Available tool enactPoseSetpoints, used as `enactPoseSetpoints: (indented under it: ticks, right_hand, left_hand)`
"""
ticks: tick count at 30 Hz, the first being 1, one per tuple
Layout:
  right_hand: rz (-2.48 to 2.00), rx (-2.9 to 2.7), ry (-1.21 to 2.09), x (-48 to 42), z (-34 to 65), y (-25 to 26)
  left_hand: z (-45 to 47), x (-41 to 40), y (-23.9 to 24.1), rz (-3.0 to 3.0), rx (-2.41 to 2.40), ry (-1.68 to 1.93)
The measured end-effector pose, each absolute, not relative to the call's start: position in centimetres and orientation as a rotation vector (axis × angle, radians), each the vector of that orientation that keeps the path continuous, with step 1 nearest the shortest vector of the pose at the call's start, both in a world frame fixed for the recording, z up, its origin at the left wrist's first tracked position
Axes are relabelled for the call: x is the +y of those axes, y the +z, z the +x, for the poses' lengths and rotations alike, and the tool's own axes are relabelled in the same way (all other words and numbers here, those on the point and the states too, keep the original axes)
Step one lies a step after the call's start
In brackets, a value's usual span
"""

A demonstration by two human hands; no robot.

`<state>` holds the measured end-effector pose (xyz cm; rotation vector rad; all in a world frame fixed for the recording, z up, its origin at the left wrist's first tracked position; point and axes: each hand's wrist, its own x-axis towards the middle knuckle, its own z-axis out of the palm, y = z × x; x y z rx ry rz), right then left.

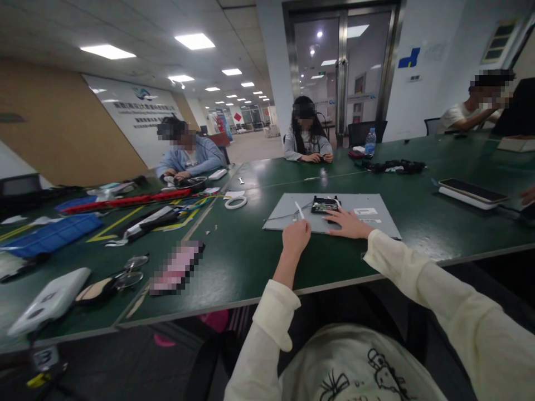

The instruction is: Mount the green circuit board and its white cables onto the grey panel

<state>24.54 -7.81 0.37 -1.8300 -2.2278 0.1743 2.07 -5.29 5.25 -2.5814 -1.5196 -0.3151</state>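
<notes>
A flat grey panel (288, 201) lies on the green table in front of me, with a small green circuit board (321, 206) in a black frame near its middle. Thin dark wires (288, 215) run left from the board. My left hand (296, 234) is closed at the panel's front edge, a narrow white strip (300, 210) sticking up from its fingers. My right hand (349, 224) rests on the panel to the right, fingers spread, their tips close to the board's right side. White labels (365, 211) are stuck on the panel beyond that hand.
Left of the panel lie a white tape ring (236, 203), a phone (178, 268), eyeglasses (131, 273) and a blue tray (54, 234). A phone on a white box (470, 195) is at right. Black straps (393, 166) and a water bottle (370, 142) stand farther back. Several people sit around.
</notes>
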Motion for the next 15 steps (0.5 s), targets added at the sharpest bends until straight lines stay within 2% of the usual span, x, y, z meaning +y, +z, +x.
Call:
enactPoseSetpoints:
  ticks: [8, 15]
  right_hand:
    - [-2.357, -1.73, 0.128, -5.5, 30.1, -1.5]
    - [-2.537, -1.34, 0.131, -5.3, 32.7, -2.3]
  left_hand:
    - [1.9, -5.2, 4.9, -2.607, -1.512, -0.445]
    - [1.6, -5.0, 4.9, -2.494, -1.569, -0.605]
